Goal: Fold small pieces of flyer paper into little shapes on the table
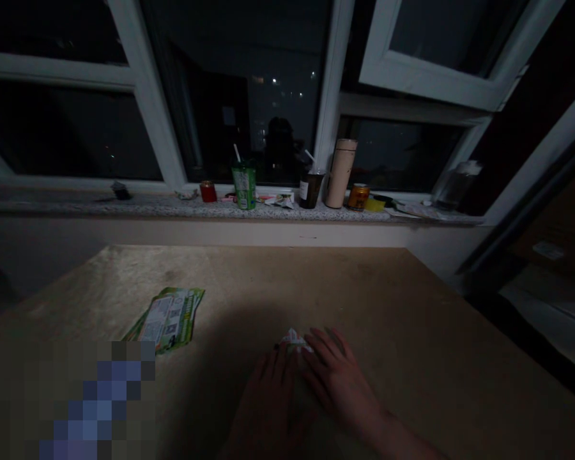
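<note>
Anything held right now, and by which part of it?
Cannot be told: the left hand and right hand, backs up, are at the near and right edges of a small patterned piece on the table; any pinch is hidden.

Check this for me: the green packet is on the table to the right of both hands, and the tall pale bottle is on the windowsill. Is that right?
Not quite: the head view shows the green packet on the table to the left of both the left hand and the right hand. The tall pale bottle is on the windowsill.
</note>
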The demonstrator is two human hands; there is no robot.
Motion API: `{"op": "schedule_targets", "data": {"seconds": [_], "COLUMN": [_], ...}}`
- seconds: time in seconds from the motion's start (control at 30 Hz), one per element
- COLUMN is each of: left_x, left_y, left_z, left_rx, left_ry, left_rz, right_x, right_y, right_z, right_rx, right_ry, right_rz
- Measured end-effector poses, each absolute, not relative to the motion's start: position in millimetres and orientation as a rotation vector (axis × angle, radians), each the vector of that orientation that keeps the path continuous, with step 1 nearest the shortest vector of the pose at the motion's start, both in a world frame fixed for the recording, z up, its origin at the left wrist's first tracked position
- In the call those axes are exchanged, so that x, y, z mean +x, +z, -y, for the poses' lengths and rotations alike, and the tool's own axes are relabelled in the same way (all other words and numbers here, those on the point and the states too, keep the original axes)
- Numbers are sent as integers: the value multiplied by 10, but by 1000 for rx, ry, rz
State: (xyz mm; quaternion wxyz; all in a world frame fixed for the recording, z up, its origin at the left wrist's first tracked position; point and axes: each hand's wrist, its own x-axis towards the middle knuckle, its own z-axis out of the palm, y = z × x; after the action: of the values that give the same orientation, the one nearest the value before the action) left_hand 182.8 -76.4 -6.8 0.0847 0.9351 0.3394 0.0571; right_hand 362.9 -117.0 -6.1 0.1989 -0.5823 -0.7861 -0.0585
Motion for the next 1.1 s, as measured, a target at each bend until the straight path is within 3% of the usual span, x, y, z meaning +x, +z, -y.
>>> {"op": "schedule_targets", "data": {"seconds": [0.67,1.1], "left_x": [1816,1831], "left_y": [-155,39], "left_z": [703,615], "left_rx": [2749,2773], "left_ry": [254,244], "left_rz": [-879,-920], "right_x": [3642,3638], "right_y": [-154,-70], "right_z": [1146,1146], "right_rx": [-1615,-1522], "right_ry": [-291,-9], "right_rz": [2092,2141]}}
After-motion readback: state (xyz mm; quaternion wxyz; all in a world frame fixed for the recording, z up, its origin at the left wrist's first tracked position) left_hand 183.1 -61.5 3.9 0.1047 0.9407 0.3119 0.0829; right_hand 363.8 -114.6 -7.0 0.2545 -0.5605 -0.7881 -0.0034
